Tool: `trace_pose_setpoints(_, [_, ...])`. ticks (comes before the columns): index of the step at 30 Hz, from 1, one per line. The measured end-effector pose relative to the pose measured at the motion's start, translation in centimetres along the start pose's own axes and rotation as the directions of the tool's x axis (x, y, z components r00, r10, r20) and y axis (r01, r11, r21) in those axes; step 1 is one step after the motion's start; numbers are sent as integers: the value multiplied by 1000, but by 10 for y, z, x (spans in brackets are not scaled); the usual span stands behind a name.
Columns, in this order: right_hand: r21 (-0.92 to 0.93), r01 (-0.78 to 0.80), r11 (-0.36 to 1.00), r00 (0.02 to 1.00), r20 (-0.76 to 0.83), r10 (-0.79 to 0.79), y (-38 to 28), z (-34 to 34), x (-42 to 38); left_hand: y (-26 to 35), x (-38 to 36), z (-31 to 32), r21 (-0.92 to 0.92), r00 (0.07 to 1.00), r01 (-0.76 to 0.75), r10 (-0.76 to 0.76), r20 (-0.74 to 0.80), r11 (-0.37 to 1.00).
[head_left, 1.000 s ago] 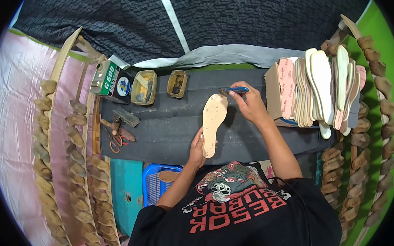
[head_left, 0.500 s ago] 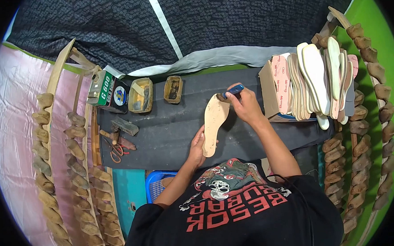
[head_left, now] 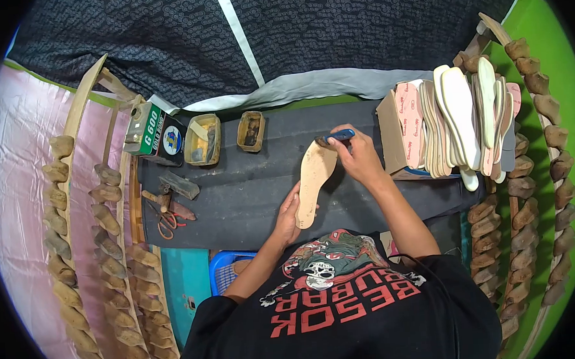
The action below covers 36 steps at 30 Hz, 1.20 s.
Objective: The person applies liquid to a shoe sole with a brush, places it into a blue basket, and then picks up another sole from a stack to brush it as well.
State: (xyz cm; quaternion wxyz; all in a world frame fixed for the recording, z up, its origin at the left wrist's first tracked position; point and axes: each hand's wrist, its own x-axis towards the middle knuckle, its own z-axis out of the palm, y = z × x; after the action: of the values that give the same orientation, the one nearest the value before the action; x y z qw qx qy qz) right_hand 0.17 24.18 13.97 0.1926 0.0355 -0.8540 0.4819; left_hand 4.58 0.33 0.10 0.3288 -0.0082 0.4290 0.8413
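Black work mat (head_left: 249, 194) carries the job: tan insole (head_left: 313, 181) lies mid-mat, heel end pinched in the left hand (head_left: 288, 220), fingers curled round its edge. Right hand (head_left: 359, 156) grips a blue-handled brush (head_left: 335, 137), bristles at the insole's toe. Looks like the glue-coating step; the next stroke should run toe to heel, heel pinned.

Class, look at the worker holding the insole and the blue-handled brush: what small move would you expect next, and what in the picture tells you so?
Probably a stroke of the brush down the insole from toe toward heel. The right hand holds its bristle end at the toe tip, while the left hand steadies the heel on the dark work mat. The insole's face looks bare and dry.
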Motion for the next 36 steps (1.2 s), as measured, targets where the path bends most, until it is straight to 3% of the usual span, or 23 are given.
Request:
trace_pose_setpoints(5, [9, 56, 998, 998, 38, -56, 4, 7, -2, 1, -3, 0, -77, 998, 22, -17, 68, 997])
trace_pose_setpoints(9, [146, 93, 985, 991, 84, -106, -1, 19, -13, 6, -6, 4, -120, 995, 38, -26, 101, 992])
trace_pose_setpoints(13, [61, 136, 989, 987, 78, -140, 2, 15, -11, 7, -9, 2, -176, 985, 61, -31, 171, 982])
trace_pose_setpoints(16, [57, 72, 996, 997, 35, -74, -1, 8, -3, 3, -12, 0, -215, 985, 67, -31, 169, 974])
trace_pose_setpoints(22, [57, 176, 983, 982, 52, -179, -4, 16, -8, -4, -14, -1, -256, 984, 53, -8, 176, 965])
trace_pose_setpoints(29, [67, 182, 981, 977, 100, -188, 4, 30, -21, -20, -12, -9, -270, 987, 64, -22, 158, 961])
trace_pose_setpoints(35, [15, 1, 1000, 990, 142, -3, 9, 20, -10, -26, -15, -3, -295, 988, 87, -44, 148, 952])
trace_pose_setpoints(36, [33, 31, 999, 988, 150, -35, 10, 22, -12, -28, -15, -3, -300, 988, 85, -40, 152, 950])
